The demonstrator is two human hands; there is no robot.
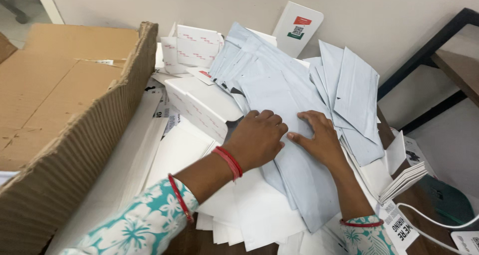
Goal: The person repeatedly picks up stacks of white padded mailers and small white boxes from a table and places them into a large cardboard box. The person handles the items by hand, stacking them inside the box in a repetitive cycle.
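Both my hands press down on a heap of pale blue-grey envelopes (279, 85) spread over the table. My left hand (257, 138) lies knuckles up, fingers curled onto the envelope pile next to a folded white carton (199, 105). My right hand (319, 138) rests flat with fingers spread on a long blue-grey envelope (307, 185) that runs toward me. Red bangles ring both wrists. Whether either hand grips a sheet is hidden under the fingers.
A large open corrugated cardboard box (75, 130) fills the left side. White flat cartons (197, 45) lean at the back, white sheets (249, 210) lie near me, a stack of white cards (401, 182) and a white cable (439, 222) sit right, by a dark frame (429, 48).
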